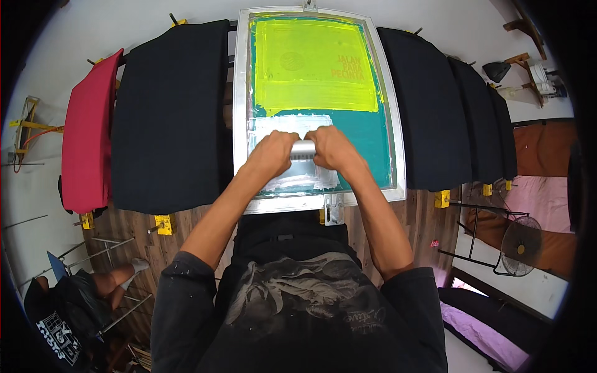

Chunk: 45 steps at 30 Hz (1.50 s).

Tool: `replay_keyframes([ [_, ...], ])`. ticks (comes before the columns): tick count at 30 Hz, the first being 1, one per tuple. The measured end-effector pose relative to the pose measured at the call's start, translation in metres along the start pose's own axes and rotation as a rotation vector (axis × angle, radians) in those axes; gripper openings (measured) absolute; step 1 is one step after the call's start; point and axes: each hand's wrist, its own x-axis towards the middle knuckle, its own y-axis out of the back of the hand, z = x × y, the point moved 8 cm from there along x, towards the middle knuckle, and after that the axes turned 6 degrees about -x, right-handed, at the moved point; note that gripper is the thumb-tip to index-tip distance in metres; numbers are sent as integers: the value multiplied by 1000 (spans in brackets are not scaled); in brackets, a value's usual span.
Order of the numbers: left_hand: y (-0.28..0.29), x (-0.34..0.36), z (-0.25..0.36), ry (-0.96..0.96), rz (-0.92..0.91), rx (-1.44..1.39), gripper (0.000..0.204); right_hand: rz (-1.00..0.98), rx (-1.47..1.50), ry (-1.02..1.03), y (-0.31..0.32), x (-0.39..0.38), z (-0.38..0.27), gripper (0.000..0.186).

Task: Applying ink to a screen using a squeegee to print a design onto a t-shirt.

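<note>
A silver-handled squeegee (303, 149) rests on the screen-printing frame (399, 155) in front of me. My left hand (273, 151) grips one end of its handle with curled fingers, and my right hand (334, 147) is closed round the other end. Under and around the squeegee lies a patch of white ink (289, 122) on the near left part of the teal mesh (367, 143). The far part of the mesh carries a large yellow-green rectangle (305, 46) with faint lettering and a round mark. My hands hide most of the squeegee's blade.
Black cloth-covered boards (171, 118) flank the frame on both sides, with a red one (90, 137) at far left. Yellow brackets (164, 224) stick out below them. A metal clamp (334, 210) sits at the frame's near edge. A fan (521, 245) stands right; a person (68, 311) sits lower left.
</note>
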Motion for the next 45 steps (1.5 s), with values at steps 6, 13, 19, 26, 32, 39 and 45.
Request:
replay_keyframes([
  [6, -29, -52, 12, 53, -64, -127, 27, 93, 128, 0, -15, -64, -24, 30],
  [13, -7, -43, 12, 80, -149, -124, 27, -97, 152, 47, -10, -43, -28, 24],
  [19, 49, -5, -22, 115, 18, -68, 31, 9, 42, 54, 12, 33, -35, 25],
  [26, 34, -12, -33, 151, 53, -73, 40, 34, 44, 52, -5, 36, -29, 24],
  [32, 16, -53, -14, 136, 37, -174, 44, 176, 109, 96, -14, -16, -46, 25],
  [39, -9, -87, 6, 121, -27, -249, 43, 37, 111, 19, -26, -66, -51, 28],
  [45, 4, -30, 4, 52, -88, -229, 20, -20, 161, -31, 0, -30, -17, 27],
])
